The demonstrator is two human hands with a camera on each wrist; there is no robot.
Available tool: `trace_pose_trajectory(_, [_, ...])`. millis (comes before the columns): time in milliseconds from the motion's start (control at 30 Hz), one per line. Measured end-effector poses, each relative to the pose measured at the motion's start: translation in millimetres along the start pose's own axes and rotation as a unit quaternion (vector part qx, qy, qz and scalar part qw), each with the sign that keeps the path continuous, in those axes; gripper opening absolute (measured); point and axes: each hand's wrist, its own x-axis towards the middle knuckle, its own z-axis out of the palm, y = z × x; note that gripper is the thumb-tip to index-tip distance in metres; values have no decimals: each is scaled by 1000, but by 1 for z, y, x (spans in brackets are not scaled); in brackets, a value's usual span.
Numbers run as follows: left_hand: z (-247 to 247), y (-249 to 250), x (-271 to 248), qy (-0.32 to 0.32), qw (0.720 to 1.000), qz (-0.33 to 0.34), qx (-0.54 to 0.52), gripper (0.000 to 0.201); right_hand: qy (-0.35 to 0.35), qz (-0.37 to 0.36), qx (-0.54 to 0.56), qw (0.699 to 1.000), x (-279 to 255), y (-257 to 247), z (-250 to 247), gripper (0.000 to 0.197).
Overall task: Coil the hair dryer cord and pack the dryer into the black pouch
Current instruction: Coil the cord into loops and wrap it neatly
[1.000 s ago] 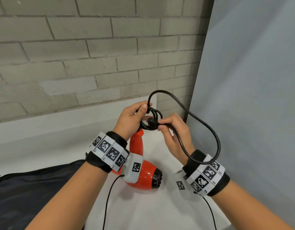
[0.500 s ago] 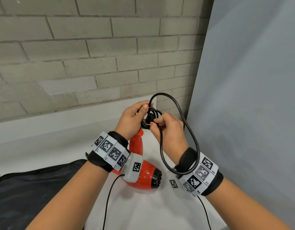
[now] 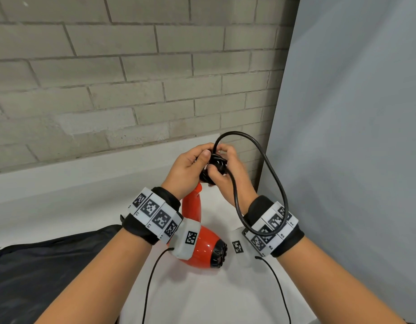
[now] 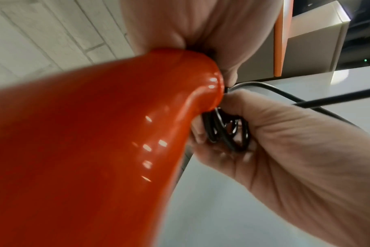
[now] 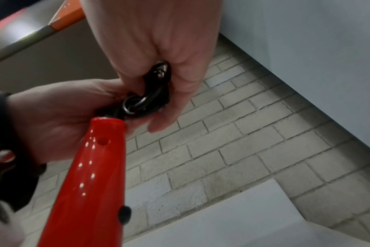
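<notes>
Both hands, left hand [image 3: 187,169] and right hand [image 3: 225,176], were clamped on the small coil of thin black rubber cord [image 3: 214,163] at the handle end of the glossy red plastic hair dryer [image 3: 197,230], held above the white table [image 3: 62,195]. Coiling appeared under way: one loose loop [image 3: 276,183] remained to wind in before packing the soft black fabric pouch [image 3: 50,265] lying at left.
</notes>
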Motion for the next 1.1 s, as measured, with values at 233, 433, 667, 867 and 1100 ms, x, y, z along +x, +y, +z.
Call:
trace_pose_trajectory(233, [-6,-4,2,5,995,27,97,23,33,15,7,999,0,5,3,22])
trace_pose_trajectory(433, [-5,-6,-1,-26,995,34,90,32,36,-22,-75,996,7,4,-2,24])
trace_pose_trajectory(667, [1,-1,-1,-59,996,50,54,23,47,7,-74,996,7,13,-4,24])
trace_pose_trajectory(867, [-2,-5,1,-5,1000,24,15,20,-88,-36,-52,994,3,11,-19,34])
trace_pose_trajectory(1100, [-12,-2,-1,12,996,-18,-88,20,-133,190,-254,939,1,74,-53,24])
